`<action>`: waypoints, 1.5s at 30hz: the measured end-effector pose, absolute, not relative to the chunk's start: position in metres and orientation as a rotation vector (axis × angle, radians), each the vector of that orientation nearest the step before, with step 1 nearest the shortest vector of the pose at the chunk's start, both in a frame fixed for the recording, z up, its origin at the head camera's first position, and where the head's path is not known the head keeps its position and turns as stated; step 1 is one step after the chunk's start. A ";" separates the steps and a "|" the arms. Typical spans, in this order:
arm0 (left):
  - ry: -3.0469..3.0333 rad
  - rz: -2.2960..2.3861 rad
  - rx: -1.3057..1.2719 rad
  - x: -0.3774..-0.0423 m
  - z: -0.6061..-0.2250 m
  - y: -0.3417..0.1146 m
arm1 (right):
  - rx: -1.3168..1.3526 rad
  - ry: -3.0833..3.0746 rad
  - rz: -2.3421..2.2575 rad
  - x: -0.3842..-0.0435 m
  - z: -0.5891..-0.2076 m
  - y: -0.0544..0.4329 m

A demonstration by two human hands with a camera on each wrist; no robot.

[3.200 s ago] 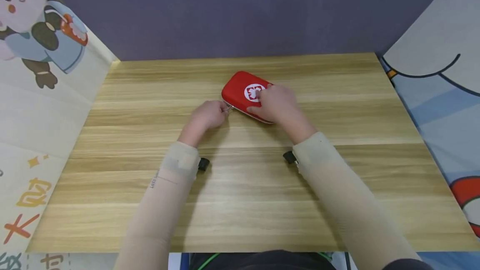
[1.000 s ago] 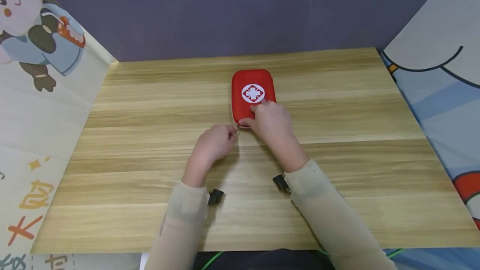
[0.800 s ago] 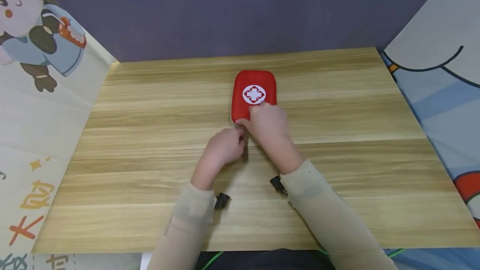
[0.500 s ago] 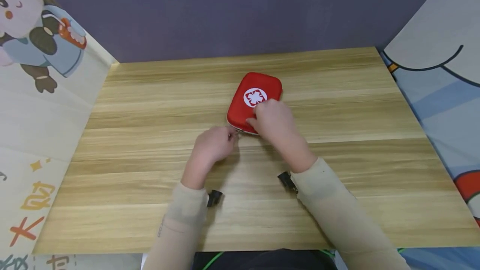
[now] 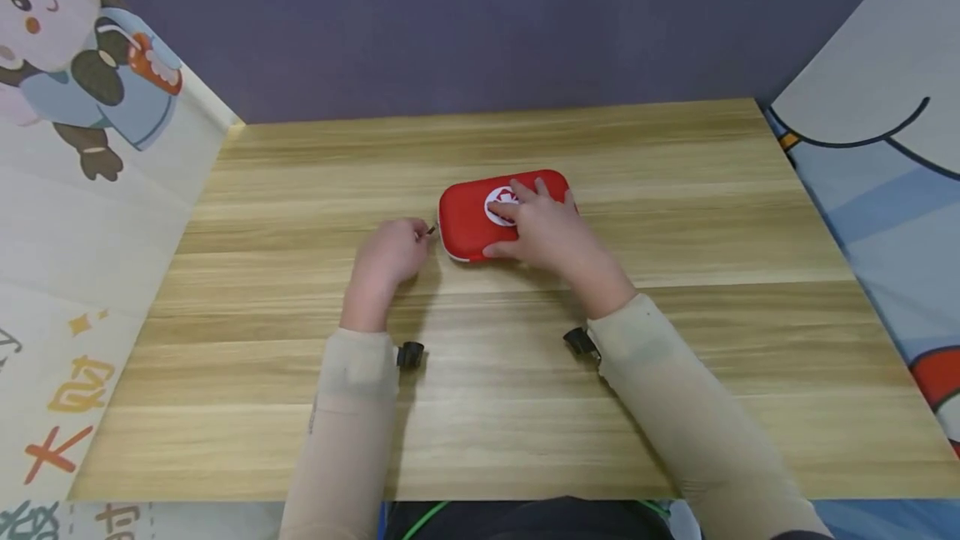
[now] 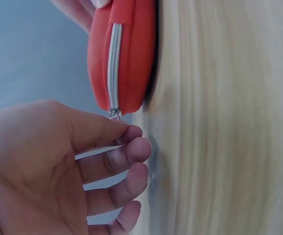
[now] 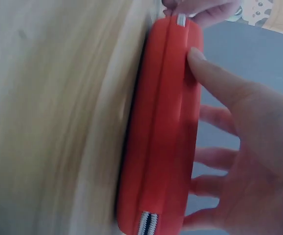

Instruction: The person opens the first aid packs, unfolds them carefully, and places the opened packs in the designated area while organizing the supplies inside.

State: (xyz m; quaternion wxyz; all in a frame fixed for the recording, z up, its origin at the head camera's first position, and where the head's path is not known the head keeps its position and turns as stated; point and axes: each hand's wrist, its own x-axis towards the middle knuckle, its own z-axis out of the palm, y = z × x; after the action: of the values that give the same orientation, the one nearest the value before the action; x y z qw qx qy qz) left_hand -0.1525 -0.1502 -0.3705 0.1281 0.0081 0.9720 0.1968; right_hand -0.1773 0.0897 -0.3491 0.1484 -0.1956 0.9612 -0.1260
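Note:
A red zippered first-aid case [image 5: 461, 219] with a white cross emblem lies flat on the table, its long side running left to right. At its left end my left hand [image 5: 390, 261] pinches the metal zipper pull [image 6: 115, 116] between thumb and index finger; the other fingers are loosely bent. The pale zipper [image 6: 114, 63] runs along that end of the case. My right hand [image 5: 555, 236] rests on the case top with fingers spread, partly covering the emblem. Its thumb touches the near edge. In the right wrist view, zipper teeth [image 7: 148, 223] show a dark line between two rows.
The wood-grain table [image 5: 300, 407] extends around the case on all sides. A dark purple-grey panel [image 5: 480, 23] stands behind it, and printed cartoon panels [image 5: 862, 215] flank it. A small black wrist camera [image 5: 410, 355] sits at the left cuff, another [image 5: 580, 342] at the right.
The case has turned from pointing away to lying crosswise. My left hand, pinching the pull, has moved left and away from the body. My right fingers have spread out on the top.

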 end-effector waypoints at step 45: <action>2.748 0.602 0.224 -0.126 -0.373 -0.133 | -0.311 2.828 -0.469 -0.181 -0.361 0.077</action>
State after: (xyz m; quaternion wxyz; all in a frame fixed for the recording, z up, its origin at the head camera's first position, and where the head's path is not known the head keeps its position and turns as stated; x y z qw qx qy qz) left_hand -0.1265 -0.1332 -0.3728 0.1589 0.0784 0.9614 0.2106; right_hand -0.1813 0.0771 -0.3610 0.1286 -0.1068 0.9726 -0.1614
